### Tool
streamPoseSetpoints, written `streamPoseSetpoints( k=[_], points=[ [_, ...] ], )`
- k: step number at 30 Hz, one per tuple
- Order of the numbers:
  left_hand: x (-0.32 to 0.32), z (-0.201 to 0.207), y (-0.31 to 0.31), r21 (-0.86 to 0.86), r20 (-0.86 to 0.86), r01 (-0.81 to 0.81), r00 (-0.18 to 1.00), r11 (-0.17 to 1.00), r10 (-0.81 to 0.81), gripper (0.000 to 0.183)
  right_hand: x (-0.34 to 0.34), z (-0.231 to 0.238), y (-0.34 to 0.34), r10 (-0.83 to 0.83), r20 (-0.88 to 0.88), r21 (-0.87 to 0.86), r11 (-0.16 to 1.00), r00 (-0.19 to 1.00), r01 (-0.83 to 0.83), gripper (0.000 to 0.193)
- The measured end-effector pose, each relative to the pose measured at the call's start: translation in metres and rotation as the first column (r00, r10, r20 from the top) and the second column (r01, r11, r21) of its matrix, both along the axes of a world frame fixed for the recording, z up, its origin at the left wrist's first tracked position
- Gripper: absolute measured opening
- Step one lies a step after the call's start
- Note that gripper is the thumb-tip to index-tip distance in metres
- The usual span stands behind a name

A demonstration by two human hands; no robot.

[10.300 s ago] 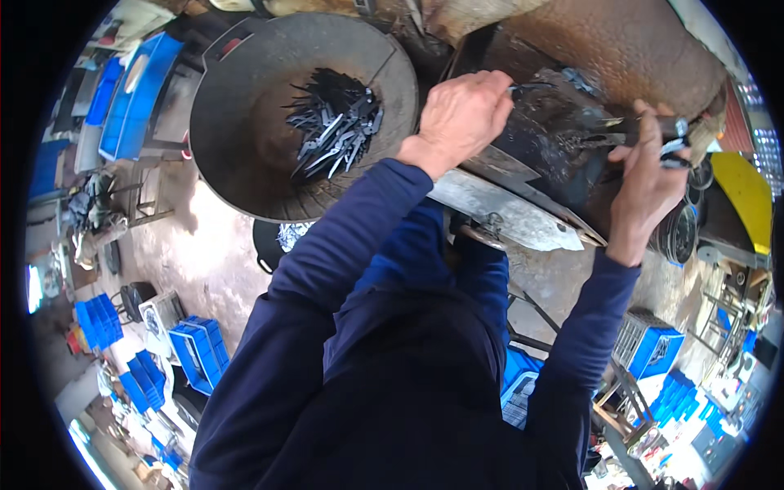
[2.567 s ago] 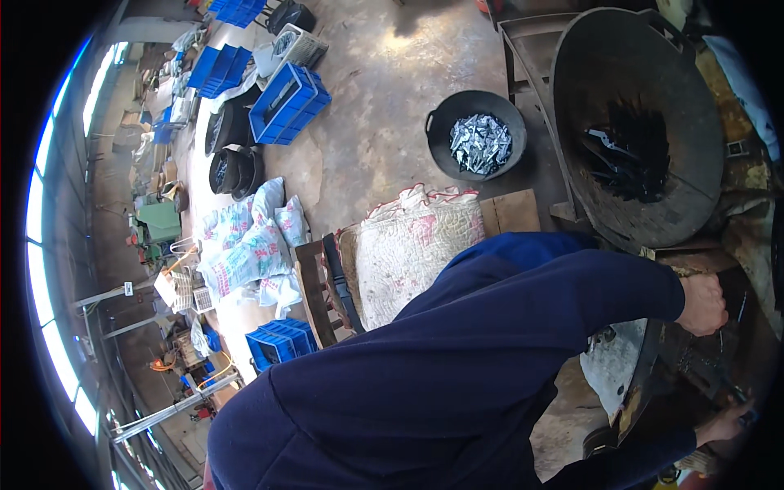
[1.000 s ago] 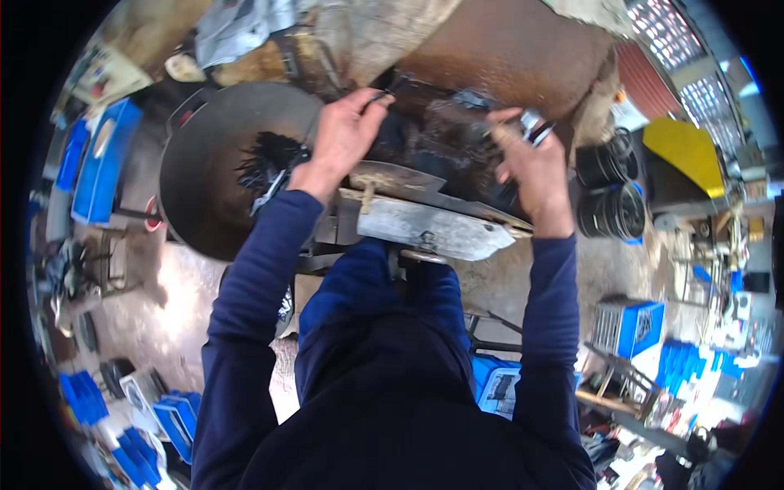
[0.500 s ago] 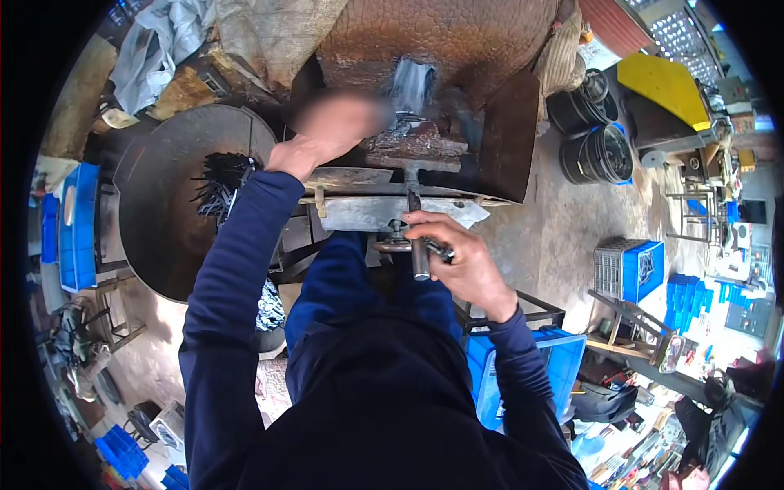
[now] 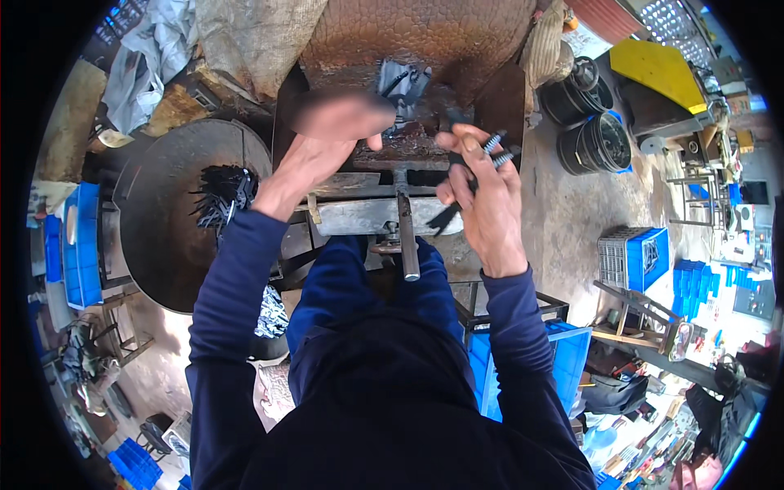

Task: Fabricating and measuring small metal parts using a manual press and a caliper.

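Note:
My left hand reaches over the left side of a metal trough below a big rust-brown wheel-like surface. A blur covers its fingers, so what they hold cannot be told. Beside the trough's right part, my right hand is closed around slim dark metal pieces, whose ridged, shiny ends stick out past the fingers. Between my hands stands a wet, rusty block with a small dark piece and a greyish wet patch above it. A round metal bar juts from the trough towards my knees, untouched.
A large round metal pan with a heap of dark strips stands at left. Black buckets and a blue crate stand on the right. Another blue crate is by my right forearm.
My right hand has left the round bar and moved up and right, holding the dark pieces. My left hand stays near the same place over the trough.

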State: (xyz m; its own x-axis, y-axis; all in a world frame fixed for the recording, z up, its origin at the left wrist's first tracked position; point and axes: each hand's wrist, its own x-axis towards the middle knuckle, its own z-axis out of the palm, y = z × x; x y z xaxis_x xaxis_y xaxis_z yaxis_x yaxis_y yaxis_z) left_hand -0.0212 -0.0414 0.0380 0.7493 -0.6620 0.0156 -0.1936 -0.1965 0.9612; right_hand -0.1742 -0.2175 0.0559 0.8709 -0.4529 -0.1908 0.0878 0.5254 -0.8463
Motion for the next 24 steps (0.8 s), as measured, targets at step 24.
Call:
streamPoseSetpoints(
  k=[24],
  points=[
    [0.049, -0.057, -0.008, 0.310, 0.317, -0.084, 0.948, 0.947, -0.020, 0.030, -0.001, -0.003, 0.008, -0.040, -0.044, -0.213, 0.977, 0.998, 0.030, 0.019]
  ],
)
